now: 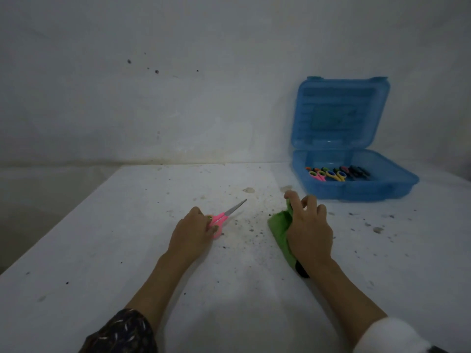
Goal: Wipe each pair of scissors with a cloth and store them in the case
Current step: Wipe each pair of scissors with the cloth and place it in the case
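Pink-handled scissors (224, 215) lie on the white table (127, 238), blades shut and pointing up and to the right. My left hand (192, 231) grips their handles. A green cloth (279, 231) lies to the right of them, and my right hand (309, 229) rests on it, fingers curled over its upper edge. At the back right stands the blue plastic case (392, 186), lid open and leaning against the wall. Several scissors (339, 173) with pink, yellow and dark handles lie inside it.
The tabletop is speckled with dark crumbs and stains between my hands and toward the right. A pale wall (204, 98) rises directly behind the table. The table's left edge runs diagonally from mid-left to the bottom left.
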